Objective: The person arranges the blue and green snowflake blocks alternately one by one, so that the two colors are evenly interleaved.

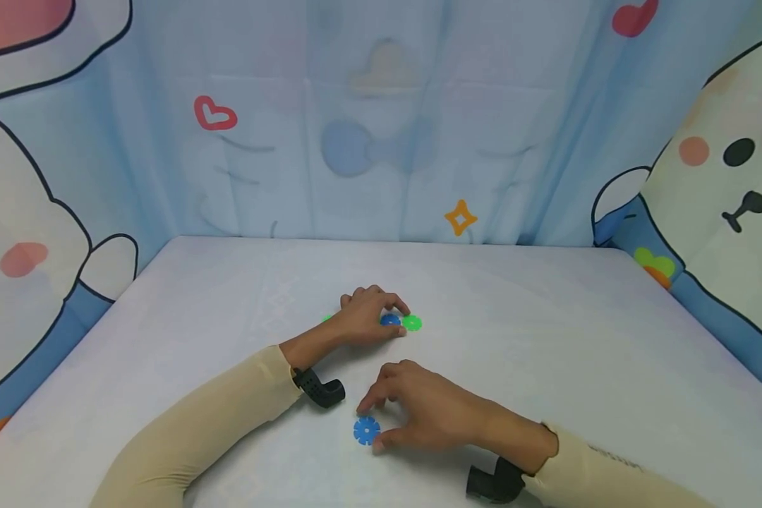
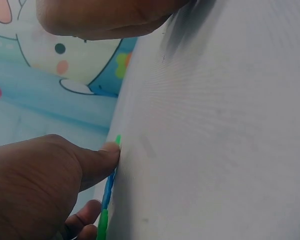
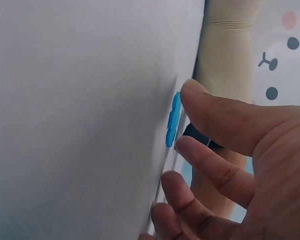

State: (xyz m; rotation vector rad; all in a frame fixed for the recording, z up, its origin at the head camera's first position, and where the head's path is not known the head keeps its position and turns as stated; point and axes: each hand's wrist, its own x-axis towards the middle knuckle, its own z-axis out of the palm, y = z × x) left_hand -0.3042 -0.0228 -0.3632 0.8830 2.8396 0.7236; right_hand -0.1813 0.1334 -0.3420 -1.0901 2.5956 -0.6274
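Note:
My left hand [image 1: 370,316] reaches to the far middle of the table, thumb and index finger at opposite edges of a green notched plastic disc [image 1: 412,322]. Beside that, between thumb and finger, a dark blue disc [image 1: 390,319] lies partly covered. Another green disc [image 1: 328,318] peeks out left of the hand; the left wrist view shows green, blue and green [image 2: 102,225] edges lined up. Nearer the front, my right hand [image 1: 434,406] holds a lighter blue notched disc [image 1: 367,430] by its rim between thumb and index finger, flat against the table. The other right fingers curl loosely.
A white cloth-covered table [image 1: 533,339] spreads around both hands. Behind it hangs a light blue curtain [image 1: 260,190] printed with hearts and cartoon animals. Dark wrist bands [image 1: 320,389] sit below the beige sleeves, and the left forearm crosses the table's left part.

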